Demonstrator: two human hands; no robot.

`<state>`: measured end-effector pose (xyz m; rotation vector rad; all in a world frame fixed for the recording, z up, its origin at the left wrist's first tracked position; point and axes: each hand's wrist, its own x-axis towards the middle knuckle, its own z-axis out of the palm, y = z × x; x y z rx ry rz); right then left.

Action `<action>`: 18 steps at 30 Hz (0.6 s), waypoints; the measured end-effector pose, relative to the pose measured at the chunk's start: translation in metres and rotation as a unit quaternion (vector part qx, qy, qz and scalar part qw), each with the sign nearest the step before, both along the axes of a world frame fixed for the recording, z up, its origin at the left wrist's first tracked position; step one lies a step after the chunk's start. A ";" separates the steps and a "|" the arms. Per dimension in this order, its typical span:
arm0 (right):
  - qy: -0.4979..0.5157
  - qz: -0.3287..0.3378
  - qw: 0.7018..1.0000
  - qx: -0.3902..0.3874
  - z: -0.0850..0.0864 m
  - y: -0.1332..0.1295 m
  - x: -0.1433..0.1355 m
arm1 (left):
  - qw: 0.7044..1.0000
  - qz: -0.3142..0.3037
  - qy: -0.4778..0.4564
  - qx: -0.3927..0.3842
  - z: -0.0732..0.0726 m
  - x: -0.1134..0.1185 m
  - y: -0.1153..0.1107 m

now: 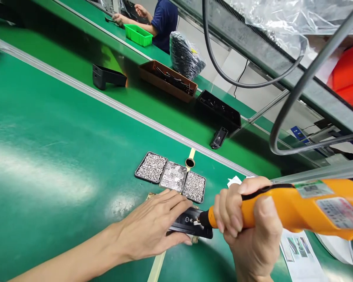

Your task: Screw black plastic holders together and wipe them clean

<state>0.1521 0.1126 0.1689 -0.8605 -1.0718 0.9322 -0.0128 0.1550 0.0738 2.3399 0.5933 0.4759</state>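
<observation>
My right hand (pixel 253 219) is wrapped round an orange electric screwdriver (pixel 297 207), held nearly level. Its bit meets a black plastic part (pixel 206 231) near a round hole on the part's face. Across that part lies my left hand (pixel 161 219), fingers over the top and thumb along the near edge, gripping it against the bench. Just beyond my left fingers stand three small trays of fasteners: a left tray (pixel 151 167) of small metal pieces, a middle tray (pixel 173 176) of washer-like rings, and a right tray (pixel 194 187) of small metal pieces.
A metal rail (pixel 106 100) divides the green bench from a belt carrying black parts (pixel 108 77). Beyond are a brown bin (pixel 167 80) and a black bin (pixel 219 109). Grey cable (pixel 282 117) loops at upper right. A co-worker (pixel 166 23) sits across, near a green basket (pixel 138 35).
</observation>
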 end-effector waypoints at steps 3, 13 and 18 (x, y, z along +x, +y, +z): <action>0.002 0.012 1.000 -0.001 -0.008 0.000 -0.003 | 1.000 -0.006 -0.003 -0.004 0.002 0.001 0.001; -0.015 0.022 1.000 -0.002 -0.018 -0.001 -0.004 | 1.000 -0.004 -0.010 -0.008 0.004 0.000 0.000; -0.049 0.051 0.998 -0.003 -0.021 -0.005 -0.005 | 1.000 -0.003 -0.010 -0.011 0.003 0.002 0.001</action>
